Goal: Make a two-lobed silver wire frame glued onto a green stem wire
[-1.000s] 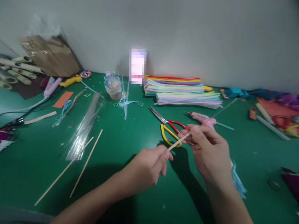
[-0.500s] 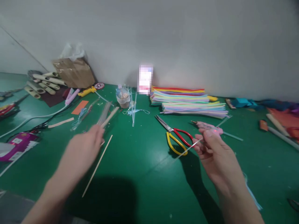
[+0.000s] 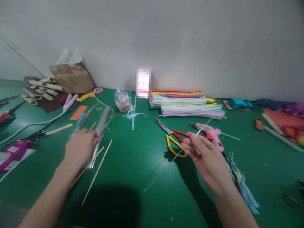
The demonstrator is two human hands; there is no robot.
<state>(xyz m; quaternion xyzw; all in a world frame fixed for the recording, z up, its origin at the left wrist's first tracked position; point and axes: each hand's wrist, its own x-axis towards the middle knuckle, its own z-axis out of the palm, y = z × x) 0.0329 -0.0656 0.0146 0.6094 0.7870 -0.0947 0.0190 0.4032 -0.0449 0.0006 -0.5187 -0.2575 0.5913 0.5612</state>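
Plastic strip (image 3: 201,129), clear and thin: one, between the pinched fingers of the right hand (image 3: 206,155), slanting over the scissors (image 3: 171,133), which had red and yellow handles and lay on the green surface (image 3: 133,164).

Bundle of clear strips (image 3: 102,122): one, lying left of centre. Left hand (image 3: 81,145) stood at its left side, fingers curled; whether they gripped anything could not be told.

Wooden sticks (image 3: 97,172): two seen near that bundle, lying slantwise, one crossing its near end.

Pink glue gun (image 3: 215,134): one, just beyond the right hand.

Pipe cleaners (image 3: 190,104): multicoloured, stacked behind the scissors.

Cup (image 3: 123,107): one, filled, farther back, left of the stack.
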